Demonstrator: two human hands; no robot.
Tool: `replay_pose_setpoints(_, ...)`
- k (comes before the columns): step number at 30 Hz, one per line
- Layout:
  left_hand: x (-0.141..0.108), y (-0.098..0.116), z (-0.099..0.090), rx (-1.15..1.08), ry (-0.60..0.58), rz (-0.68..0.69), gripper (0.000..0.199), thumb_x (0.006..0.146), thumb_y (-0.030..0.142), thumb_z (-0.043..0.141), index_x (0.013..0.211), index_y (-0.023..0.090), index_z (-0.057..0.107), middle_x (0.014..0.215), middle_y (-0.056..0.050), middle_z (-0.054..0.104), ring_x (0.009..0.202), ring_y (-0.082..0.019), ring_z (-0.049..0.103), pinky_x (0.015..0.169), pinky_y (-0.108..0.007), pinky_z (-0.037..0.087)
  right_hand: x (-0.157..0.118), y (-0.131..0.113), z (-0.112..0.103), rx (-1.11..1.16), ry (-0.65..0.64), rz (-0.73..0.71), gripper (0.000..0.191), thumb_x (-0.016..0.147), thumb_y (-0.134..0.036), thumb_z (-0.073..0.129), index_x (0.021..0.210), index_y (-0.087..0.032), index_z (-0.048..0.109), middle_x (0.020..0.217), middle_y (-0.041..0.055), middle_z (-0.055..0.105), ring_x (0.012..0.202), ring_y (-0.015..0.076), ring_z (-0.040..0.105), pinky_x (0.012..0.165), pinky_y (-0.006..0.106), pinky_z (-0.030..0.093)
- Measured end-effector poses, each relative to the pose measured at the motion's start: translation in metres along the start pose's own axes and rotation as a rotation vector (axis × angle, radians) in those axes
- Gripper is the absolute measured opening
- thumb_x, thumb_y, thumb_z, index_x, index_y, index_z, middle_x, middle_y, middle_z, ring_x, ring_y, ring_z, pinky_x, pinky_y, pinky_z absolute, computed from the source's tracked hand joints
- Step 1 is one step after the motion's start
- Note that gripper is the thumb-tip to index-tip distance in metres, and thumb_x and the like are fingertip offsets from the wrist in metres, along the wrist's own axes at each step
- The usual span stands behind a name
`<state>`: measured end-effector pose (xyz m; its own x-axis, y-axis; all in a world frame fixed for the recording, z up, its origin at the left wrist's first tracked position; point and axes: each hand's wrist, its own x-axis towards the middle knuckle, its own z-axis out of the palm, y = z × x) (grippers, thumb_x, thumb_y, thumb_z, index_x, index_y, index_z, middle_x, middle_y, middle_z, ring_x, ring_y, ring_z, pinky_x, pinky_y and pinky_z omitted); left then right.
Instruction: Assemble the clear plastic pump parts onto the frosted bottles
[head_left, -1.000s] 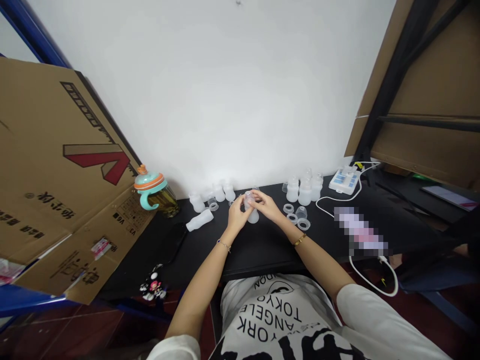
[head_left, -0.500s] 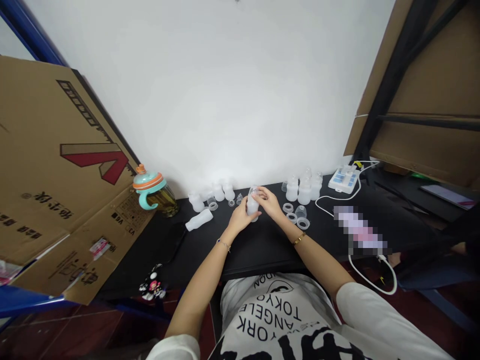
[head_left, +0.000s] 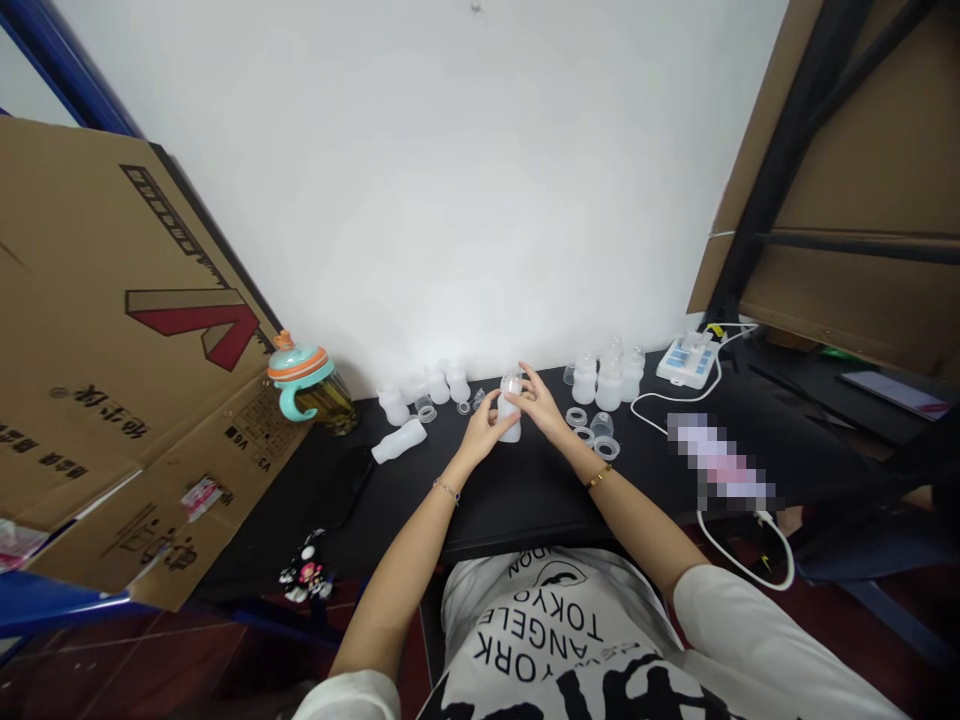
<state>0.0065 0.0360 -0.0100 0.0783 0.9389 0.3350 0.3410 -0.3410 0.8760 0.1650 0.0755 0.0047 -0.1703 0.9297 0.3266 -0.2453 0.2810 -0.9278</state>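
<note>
A translucent white bottle (head_left: 510,428) with a clear domed top stands upright between my hands near the middle of the black table (head_left: 525,500). My left hand (head_left: 482,432) is closed round its left side. With thumb and fingers my right hand (head_left: 534,400) grips it near the neck, one finger raised beside the top. Several capped bottles (head_left: 609,385) stand to the right, with clear rings (head_left: 605,447) and a clear cap (head_left: 601,423) in front. Several uncapped bottles (head_left: 393,405) stand at the left, and one bottle (head_left: 399,440) lies on its side before them.
At the left are a jug (head_left: 322,395) with an orange and teal lid, a large cardboard box (head_left: 112,330), a dark phone (head_left: 345,485) and a charm. A power strip (head_left: 686,362) with a white cable and a blurred item (head_left: 720,460) lie at the right.
My right fingers have opened out somewhat from the bottle's top, with one finger now raised. The bottle stands more upright and shows more plainly between my hands.
</note>
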Motion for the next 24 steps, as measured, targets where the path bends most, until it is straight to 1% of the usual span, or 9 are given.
replay_pose_setpoints(2, 0.0004, -0.0001, -0.0005, -0.109, -0.060, -0.023, 0.072, 0.085, 0.050, 0.073, 0.146, 0.019, 0.048, 0.092, -0.007, 0.076, 0.081, -0.022, 0.074, 0.075, -0.033, 0.058, 0.0001, 0.0012, -0.0004, -0.008, -0.023, -0.034, 0.093, 0.071, -0.040, 0.084, 0.155, -0.032, 0.044, 0.129, 0.0071, 0.066, 0.090, 0.0182, 0.068, 0.082, 0.031, 0.057)
replay_pose_setpoints(3, 0.0004, 0.0002, -0.0010, -0.149, -0.090, -0.030, 0.073, 0.085, 0.049, 0.073, 0.147, 0.019, 0.048, 0.096, -0.008, 0.077, 0.085, -0.023, 0.075, 0.077, -0.034, 0.058, 0.0002, 0.0016, -0.0007, -0.011, -0.029, -0.043, 0.092, 0.072, -0.039, 0.083, 0.155, -0.033, 0.044, 0.129, 0.0069, 0.066, 0.090, 0.0178, 0.068, 0.084, 0.032, 0.057)
replay_pose_setpoints(4, 0.0005, 0.0007, -0.0015, -0.166, -0.097, -0.029, 0.073, 0.085, 0.049, 0.073, 0.147, 0.019, 0.049, 0.098, -0.009, 0.077, 0.088, -0.023, 0.075, 0.079, -0.034, 0.059, 0.0003, 0.0017, -0.0010, -0.013, -0.033, -0.045, 0.091, 0.072, -0.039, 0.083, 0.154, -0.033, 0.044, 0.129, 0.0069, 0.066, 0.090, 0.0175, 0.068, 0.085, 0.032, 0.057)
replay_pose_setpoints(7, 0.0006, 0.0018, -0.0024, -0.169, -0.106, -0.019, 0.072, 0.085, 0.049, 0.074, 0.145, 0.018, 0.051, 0.099, -0.009, 0.076, 0.089, -0.023, 0.075, 0.080, -0.034, 0.059, -0.0001, 0.0002, -0.0018, -0.016, -0.033, -0.030, 0.089, 0.072, -0.039, 0.083, 0.153, -0.032, 0.046, 0.125, 0.0069, 0.066, 0.085, 0.0167, 0.067, 0.078, 0.030, 0.057)
replay_pose_setpoints(11, 0.0010, 0.0018, -0.0025, -0.124, -0.110, -0.004, 0.070, 0.084, 0.048, 0.074, 0.144, 0.017, 0.054, 0.089, -0.006, 0.075, 0.080, -0.022, 0.074, 0.073, -0.033, 0.058, -0.0015, -0.0042, -0.0015, -0.011, -0.025, -0.010, 0.086, 0.071, -0.039, 0.083, 0.150, -0.031, 0.049, 0.114, 0.0053, 0.068, 0.079, 0.0166, 0.066, 0.068, 0.027, 0.056)
replay_pose_setpoints(14, 0.0009, 0.0027, -0.0029, -0.073, -0.109, -0.010, 0.069, 0.086, 0.049, 0.071, 0.145, 0.017, 0.053, 0.092, -0.006, 0.076, 0.082, -0.022, 0.074, 0.074, -0.033, 0.058, -0.0020, -0.0061, -0.0007, -0.015, -0.015, -0.014, 0.084, 0.070, -0.040, 0.083, 0.147, -0.030, 0.051, 0.110, 0.0045, 0.069, 0.079, 0.0174, 0.067, 0.067, 0.028, 0.056)
replay_pose_setpoints(20, -0.0004, 0.0058, -0.0039, -0.128, -0.103, -0.008, 0.069, 0.084, 0.048, 0.074, 0.142, 0.017, 0.056, 0.095, -0.007, 0.077, 0.083, -0.023, 0.074, 0.076, -0.033, 0.058, -0.0025, -0.0066, 0.0003, -0.024, -0.003, -0.010, 0.080, 0.069, -0.041, 0.082, 0.142, -0.029, 0.052, 0.109, 0.0044, 0.068, 0.078, 0.0177, 0.067, 0.066, 0.028, 0.055)
replay_pose_setpoints(24, 0.0000, 0.0060, -0.0042, -0.115, -0.113, -0.017, 0.071, 0.084, 0.048, 0.074, 0.145, 0.018, 0.054, 0.098, -0.007, 0.077, 0.089, -0.024, 0.074, 0.081, -0.034, 0.058, -0.0031, -0.0066, 0.0013, 0.008, 0.021, 0.006, 0.081, 0.066, -0.041, 0.084, 0.140, -0.029, 0.052, 0.108, 0.0041, 0.069, 0.076, 0.0168, 0.066, 0.065, 0.028, 0.054)
